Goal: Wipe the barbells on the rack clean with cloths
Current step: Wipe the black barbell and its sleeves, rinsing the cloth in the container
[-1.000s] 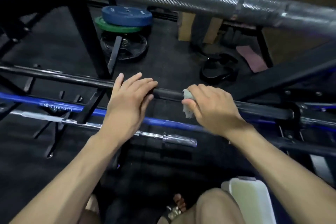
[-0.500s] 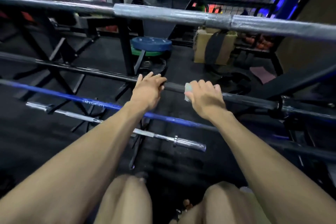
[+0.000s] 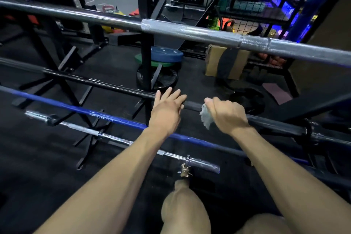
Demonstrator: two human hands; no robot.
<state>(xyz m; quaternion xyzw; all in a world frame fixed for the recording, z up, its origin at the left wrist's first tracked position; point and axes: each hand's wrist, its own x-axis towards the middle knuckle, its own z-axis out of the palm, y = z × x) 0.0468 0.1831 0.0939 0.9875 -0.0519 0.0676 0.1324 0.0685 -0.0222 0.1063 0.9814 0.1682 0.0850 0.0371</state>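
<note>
R hand (image 3: 226, 115) is curled round the black bar (image 3: 95, 82) w/ a pale cloth (image 3: 205, 118) bunched under the fingers, mid-rack between the silver bar (image 3: 190, 31) above & the blue bar (image 3: 76, 109) below. L hand (image 3: 166, 109) lies just beside it on the same bar, fingers straight & slightly spread, gripping nothing. Weight plates (image 3: 163, 57) sit stacked on the floor behind.

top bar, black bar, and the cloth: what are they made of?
Top bar: bare metal, probably steel; silvery sheen, crosshatched knurling.
Black bar: likely steel with a black coating; dark, glossy highlights.
Cloth: soft pale grey fabric, bunched and crumpled under the right hand; fibre type unclear.
</note>
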